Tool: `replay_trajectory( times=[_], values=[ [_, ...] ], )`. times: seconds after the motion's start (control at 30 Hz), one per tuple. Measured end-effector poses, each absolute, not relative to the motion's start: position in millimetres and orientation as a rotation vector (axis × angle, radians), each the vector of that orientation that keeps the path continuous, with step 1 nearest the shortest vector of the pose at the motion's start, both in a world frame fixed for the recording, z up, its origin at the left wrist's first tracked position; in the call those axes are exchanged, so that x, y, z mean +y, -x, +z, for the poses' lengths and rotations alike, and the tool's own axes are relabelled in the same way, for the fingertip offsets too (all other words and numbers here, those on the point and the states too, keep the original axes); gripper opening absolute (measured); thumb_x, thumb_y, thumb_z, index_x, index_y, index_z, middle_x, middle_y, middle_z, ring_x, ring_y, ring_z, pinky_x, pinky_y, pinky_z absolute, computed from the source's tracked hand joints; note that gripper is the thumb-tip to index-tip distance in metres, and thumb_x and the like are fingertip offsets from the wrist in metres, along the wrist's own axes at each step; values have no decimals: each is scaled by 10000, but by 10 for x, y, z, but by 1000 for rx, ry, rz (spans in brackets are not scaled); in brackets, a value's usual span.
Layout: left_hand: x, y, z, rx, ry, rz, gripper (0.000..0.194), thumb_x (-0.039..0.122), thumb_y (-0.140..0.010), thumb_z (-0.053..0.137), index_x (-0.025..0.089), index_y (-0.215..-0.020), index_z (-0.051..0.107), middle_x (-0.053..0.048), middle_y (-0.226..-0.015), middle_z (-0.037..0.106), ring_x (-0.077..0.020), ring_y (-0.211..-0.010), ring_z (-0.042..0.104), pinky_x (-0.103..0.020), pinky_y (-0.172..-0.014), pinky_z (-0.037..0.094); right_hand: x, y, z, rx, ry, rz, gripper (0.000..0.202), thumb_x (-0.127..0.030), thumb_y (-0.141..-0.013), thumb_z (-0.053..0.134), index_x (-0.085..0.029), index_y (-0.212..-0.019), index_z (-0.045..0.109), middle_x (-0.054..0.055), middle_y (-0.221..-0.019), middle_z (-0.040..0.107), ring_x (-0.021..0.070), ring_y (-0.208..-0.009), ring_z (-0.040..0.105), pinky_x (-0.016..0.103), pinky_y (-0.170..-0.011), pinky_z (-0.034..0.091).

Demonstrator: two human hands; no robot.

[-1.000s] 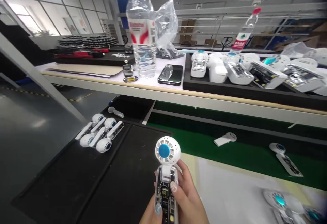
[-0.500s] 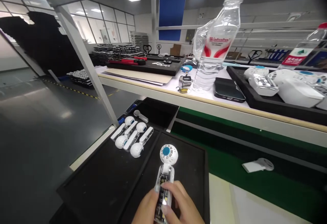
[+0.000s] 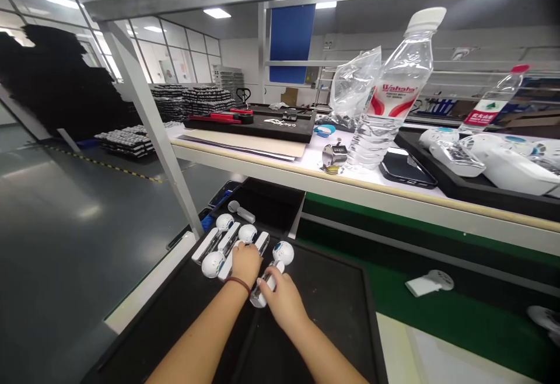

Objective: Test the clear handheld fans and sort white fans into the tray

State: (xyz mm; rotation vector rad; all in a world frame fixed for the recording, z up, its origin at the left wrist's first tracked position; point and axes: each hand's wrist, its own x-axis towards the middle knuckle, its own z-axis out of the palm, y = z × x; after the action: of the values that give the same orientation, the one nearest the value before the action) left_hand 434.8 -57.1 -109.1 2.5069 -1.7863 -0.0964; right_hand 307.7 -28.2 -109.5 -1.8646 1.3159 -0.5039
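My right hand [image 3: 280, 293] is closed around the handle of a white handheld device [image 3: 259, 297], low over the black tray [image 3: 324, 314]. Its round white head [image 3: 283, 252] points away from me. Just left of it, my left hand [image 3: 245, 264], with a brown band at the wrist, has its fingers curled down over another white handheld device at the near right of a row; that device's round head is hidden under the hand. Beside it lie several similar devices, among them a white round head [image 3: 213, 264] and a slim white handle [image 3: 205, 245].
Above runs a shelf [image 3: 245, 165] with a water bottle [image 3: 394, 98], a phone [image 3: 406, 167], a metal tally counter [image 3: 335, 155] and a tray of devices [image 3: 455, 182]. A slanted metal post [image 3: 161, 139] stands left. A white part [image 3: 429, 283] lies on the green surface right.
Both hands have moved forward and left, carrying the device from the right side of the tray toward the row. My left hand has left that device and now covers one in the row.
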Motion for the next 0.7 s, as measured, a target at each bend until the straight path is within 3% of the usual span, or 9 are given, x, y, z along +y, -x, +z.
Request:
replay_trajectory(
  times=[0.2, 0.47, 0.6, 0.7],
  values=[
    [-598, -4468, -1047, -1868, -2595, 51, 250, 350, -823, 507, 123, -898, 580, -48, -887, 610, -186, -912, 560, -400, -811, 446, -402, -3275, -1136, 1324, 1954, -447, 289, -398, -775, 481, -260, -1014, 567, 81, -884, 547, 219, -795, 577, 304, -704, 427],
    [-576, -4657, -1078, -1968, -2452, 65, 251, 343, -848, 462, 133, -919, 581, -48, -877, 609, -183, -916, 556, -380, -785, 456, -511, -3420, -1244, 1257, 2124, -298, 323, -367, -802, 410, -263, -1057, 577, 113, -959, 565, 263, -820, 599, 369, -697, 442],
    [-379, -4756, -1075, -1958, -2370, 38, 267, 303, -862, 430, 146, -1041, 553, -60, -966, 601, -194, -971, 530, -403, -847, 420, -517, -3356, -1330, 1252, 2136, -285, 487, -370, -806, 412, -254, -1278, 386, 129, -1037, 559, 283, -880, 593, 396, -729, 448],
    [-252, -4782, -1100, -1865, -2375, 31, 309, 310, -853, 419, 142, -1069, 563, -97, -1090, 560, -228, -1070, 465, -404, -889, 386, -488, -3288, -1394, 1244, 2141, -306, 531, -378, -825, 392, -260, -1335, 298, 120, -1059, 547, 278, -908, 580, 397, -757, 448]
  ],
)
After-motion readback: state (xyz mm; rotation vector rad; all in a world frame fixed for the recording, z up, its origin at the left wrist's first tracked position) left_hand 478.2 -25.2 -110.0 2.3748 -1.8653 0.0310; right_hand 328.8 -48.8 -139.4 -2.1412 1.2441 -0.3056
